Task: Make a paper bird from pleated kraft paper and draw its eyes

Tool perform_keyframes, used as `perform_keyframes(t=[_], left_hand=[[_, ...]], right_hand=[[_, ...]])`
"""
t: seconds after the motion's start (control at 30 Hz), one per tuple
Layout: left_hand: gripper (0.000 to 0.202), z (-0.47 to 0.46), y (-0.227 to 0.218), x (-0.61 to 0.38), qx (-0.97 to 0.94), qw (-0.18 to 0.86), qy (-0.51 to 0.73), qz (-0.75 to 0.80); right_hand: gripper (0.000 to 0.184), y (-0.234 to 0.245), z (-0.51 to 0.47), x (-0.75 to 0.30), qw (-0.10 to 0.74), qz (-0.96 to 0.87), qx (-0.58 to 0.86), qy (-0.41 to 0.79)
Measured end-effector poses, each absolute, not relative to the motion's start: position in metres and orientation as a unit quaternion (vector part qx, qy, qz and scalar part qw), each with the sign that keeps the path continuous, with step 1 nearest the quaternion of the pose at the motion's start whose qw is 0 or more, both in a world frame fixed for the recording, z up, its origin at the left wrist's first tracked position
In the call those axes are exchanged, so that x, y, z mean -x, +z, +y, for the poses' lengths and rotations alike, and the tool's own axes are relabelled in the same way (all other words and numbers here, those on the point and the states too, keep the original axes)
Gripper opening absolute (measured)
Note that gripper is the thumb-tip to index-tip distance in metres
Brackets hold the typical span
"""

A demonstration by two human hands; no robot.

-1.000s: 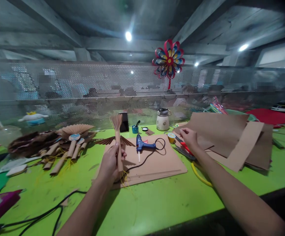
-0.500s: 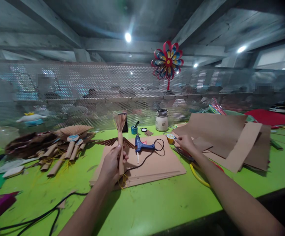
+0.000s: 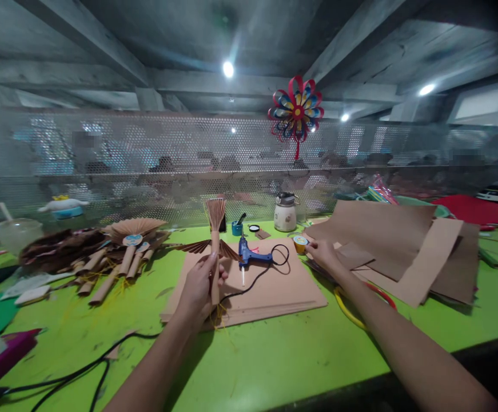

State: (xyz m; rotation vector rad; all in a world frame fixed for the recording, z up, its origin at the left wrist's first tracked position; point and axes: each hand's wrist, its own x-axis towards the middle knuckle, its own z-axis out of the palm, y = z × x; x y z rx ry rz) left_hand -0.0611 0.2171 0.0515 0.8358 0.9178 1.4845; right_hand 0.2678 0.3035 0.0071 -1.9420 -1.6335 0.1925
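My left hand (image 3: 198, 286) is wrapped round the handle of a brown pleated paper fan (image 3: 215, 229) and holds it upright above a stack of brown card (image 3: 274, 283). My right hand (image 3: 322, 253) reaches forward over the table, its fingers curled close beside a small yellow and blue roll (image 3: 299, 242); I cannot make out whether they grip it. A blue glue gun (image 3: 251, 256) with a black cord lies on the card between both hands. A flat pleated fan piece (image 3: 192, 247) lies behind the left hand.
A pile of finished paper fans (image 3: 115, 252) lies at the left on the green table (image 3: 274, 355). Large brown sheets (image 3: 394, 240) are stacked at the right. A white jar (image 3: 284, 210), a small blue pot (image 3: 236, 226) and a mesh screen (image 3: 146, 154) stand behind. A pinwheel (image 3: 295, 109) hangs above.
My right hand has drawn back from the red-handled tool at the right toward the small yellow roll. The left hand keeps the fan upright, nearly still.
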Motion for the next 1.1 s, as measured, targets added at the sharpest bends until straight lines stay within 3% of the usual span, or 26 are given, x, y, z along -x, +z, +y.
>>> perform_keyframes(t=[0.4, 1.1], left_hand=[[0.028, 0.2180, 0.0451, 0.0611, -0.372, 0.567, 0.636, 0.369], [0.026, 0.2119, 0.0500, 0.0578, -0.366, 0.579, 0.625, 0.373]], right_hand=[[0.023, 0.0026, 0.3075, -0.2718, 0.395, -0.603, 0.692, 0.048], [0.027, 0.0054, 0.3048, -0.2694, 0.429, -0.593, 0.679, 0.053]])
